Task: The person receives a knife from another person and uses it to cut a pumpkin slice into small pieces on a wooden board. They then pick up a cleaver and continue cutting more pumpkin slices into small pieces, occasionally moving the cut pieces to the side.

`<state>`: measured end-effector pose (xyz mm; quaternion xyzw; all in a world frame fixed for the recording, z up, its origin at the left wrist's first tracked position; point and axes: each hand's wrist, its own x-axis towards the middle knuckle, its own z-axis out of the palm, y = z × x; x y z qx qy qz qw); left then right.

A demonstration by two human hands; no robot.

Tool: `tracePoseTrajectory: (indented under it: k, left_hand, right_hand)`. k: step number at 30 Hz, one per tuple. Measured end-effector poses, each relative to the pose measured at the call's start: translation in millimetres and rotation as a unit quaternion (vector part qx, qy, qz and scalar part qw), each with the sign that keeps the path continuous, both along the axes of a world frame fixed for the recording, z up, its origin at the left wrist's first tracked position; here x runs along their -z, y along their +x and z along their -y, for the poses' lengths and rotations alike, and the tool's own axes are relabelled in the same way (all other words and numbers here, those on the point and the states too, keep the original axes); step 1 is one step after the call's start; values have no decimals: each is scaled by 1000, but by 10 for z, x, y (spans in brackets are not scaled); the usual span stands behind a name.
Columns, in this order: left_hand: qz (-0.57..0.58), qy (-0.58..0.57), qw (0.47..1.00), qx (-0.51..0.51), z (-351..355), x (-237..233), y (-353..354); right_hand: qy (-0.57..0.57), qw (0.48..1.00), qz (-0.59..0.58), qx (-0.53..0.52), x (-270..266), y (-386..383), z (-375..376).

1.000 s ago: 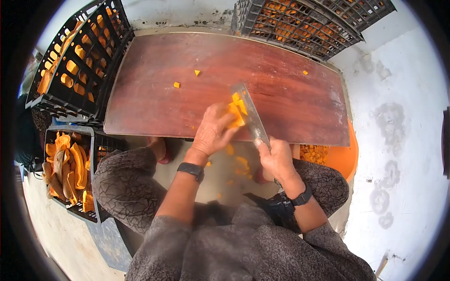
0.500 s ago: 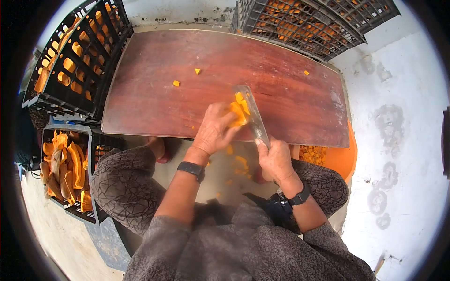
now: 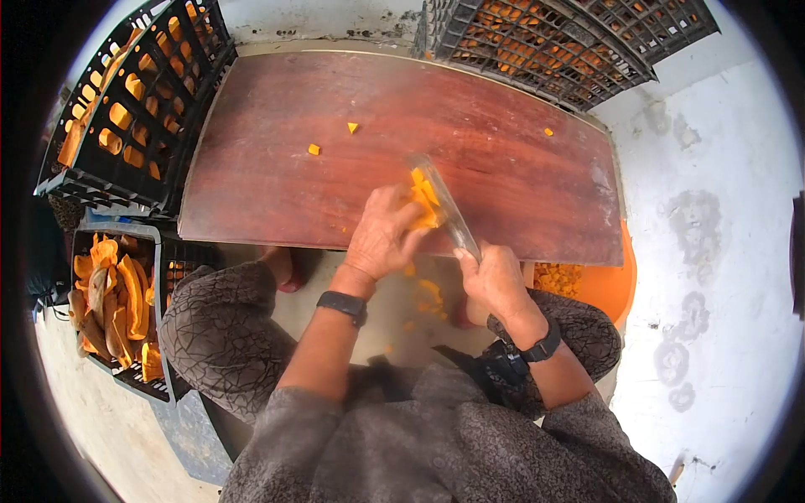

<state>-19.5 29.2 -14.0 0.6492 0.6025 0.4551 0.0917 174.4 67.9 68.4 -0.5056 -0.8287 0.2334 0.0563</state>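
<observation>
My left hand [image 3: 381, 230] is closed on a piece of orange pumpkin [image 3: 425, 208], pressing it on the wooden board [image 3: 277, 193] near its front edge. My right hand [image 3: 493, 281] grips the handle end of a broad-bladed knife [image 3: 451, 205], its fingers wrapped round it. The blade slants up and to the left, right against the cut side of the pumpkin. Cut strips lie between blade and fingertips. The handle is mostly hidden in my right hand. Two small pumpkin bits [image 3: 314, 149] lie farther back on the board, and another [image 3: 548, 132] toward its right end.
At the left stands a black crate [image 3: 126, 126] of pumpkin chunks; below it, another crate [image 3: 159, 318] holds long pumpkin pieces [image 3: 117, 302]. More crates [image 3: 537, 50] stand behind the board. Under its right end is an orange basin [image 3: 616, 289] beside diced pumpkin [image 3: 560, 278]. Scraps [image 3: 430, 293] lie on the floor.
The knife blade has tilted slightly, and its upper end has shifted a little left. My left hand stays on the pumpkin in nearly the same place.
</observation>
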Motion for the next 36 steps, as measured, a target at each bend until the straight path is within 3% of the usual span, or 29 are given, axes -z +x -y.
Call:
tracePoseTrajectory:
  k: [19,22,26,31,36]
  left_hand:
    - [-21,-15,999,-19,2,9,61]
    - [-23,-17,999,-30,-6,-4,73]
    - [-16,-8,999,-27,-6,22,69]
    - [-9,-12,1000,-20,9,12,53]
    - [5,11,1000,3,-7,42,8]
  right_hand:
    - [-70,996,23,54,92,137,-35]
    - [-22,999,9,33,58,153,43]
    - [-38,998,7,41,62,240,52]
    - [-150,980,-65,110,91,337,5]
    - [-150,975,-103,125,138,355,-15]
